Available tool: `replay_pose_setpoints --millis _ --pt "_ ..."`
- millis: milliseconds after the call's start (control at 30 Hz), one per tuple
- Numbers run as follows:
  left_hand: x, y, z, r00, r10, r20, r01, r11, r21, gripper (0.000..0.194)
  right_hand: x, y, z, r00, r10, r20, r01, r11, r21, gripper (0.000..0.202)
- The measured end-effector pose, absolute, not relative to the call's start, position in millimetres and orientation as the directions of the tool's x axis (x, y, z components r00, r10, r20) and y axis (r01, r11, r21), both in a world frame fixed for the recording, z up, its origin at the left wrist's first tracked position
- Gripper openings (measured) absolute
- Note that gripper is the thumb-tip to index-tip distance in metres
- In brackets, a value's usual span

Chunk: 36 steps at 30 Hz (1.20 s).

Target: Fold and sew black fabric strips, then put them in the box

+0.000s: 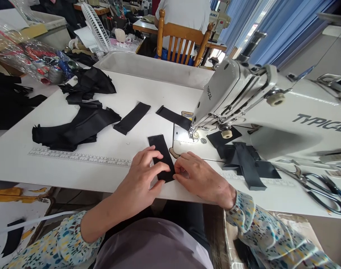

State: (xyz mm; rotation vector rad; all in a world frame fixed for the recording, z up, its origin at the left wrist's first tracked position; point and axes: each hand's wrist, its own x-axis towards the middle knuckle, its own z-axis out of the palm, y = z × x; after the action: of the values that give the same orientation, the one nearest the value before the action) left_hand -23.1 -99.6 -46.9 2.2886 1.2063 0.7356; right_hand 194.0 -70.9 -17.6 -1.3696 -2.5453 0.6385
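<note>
A black fabric strip (pixel 161 149) lies on the white table in front of me, between my two hands. My left hand (pixel 145 172) rests over it with the fingers apart and bent, fingertips touching the cloth. My right hand (pixel 201 177) is closed, with thumb and index finger pinched at the strip's lower right edge. Just beyond, another black strip (pixel 173 116) reaches under the presser foot of the sewing machine (pixel 229 93). A separate black strip (pixel 133 117) lies to the left of that one.
A pile of black fabric pieces (pixel 75 127) lies on the left, behind a printed ruler scale (pixel 83 157). More black pieces (pixel 249 164) and scissors (pixel 318 186) are on the right. Beyond the table are a wooden chair (pixel 184 31), a seated person (pixel 184 15) and a white fan (pixel 96 28).
</note>
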Motion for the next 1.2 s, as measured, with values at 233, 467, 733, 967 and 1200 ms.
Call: replay_pose_setpoints --millis 233,467,733,967,1200 --pt "-31.1 -93.8 -46.2 0.618 0.741 0.264 0.533 -0.641 0.552 0.032 194.3 -69.7 -18.9 -0.579 0.815 0.0 0.732 0.52 -0.44 0.017" --pt "-36.4 -91.6 -46.6 0.642 0.693 0.328 0.503 -0.704 0.502 0.024 194.5 -68.8 -18.5 -0.562 0.827 -0.025 0.744 0.492 -0.452 0.018" --pt "-46.5 -83.6 -34.4 0.725 0.638 0.259 0.482 -0.739 0.47 0.031 194.1 -68.0 -17.3 -0.556 0.829 -0.062 0.756 0.474 -0.451 0.017" --pt "-39.0 -55.4 -4.9 0.855 0.515 0.057 0.427 -0.762 0.488 0.037 193.0 -67.1 -15.2 -0.551 0.829 -0.091 0.765 0.459 -0.451 0.018" --pt "-26.7 -40.1 -9.8 0.868 0.496 0.016 0.402 -0.721 0.564 0.02 193.2 -67.0 -15.0 -0.539 0.832 -0.128 0.772 0.428 -0.47 0.016"
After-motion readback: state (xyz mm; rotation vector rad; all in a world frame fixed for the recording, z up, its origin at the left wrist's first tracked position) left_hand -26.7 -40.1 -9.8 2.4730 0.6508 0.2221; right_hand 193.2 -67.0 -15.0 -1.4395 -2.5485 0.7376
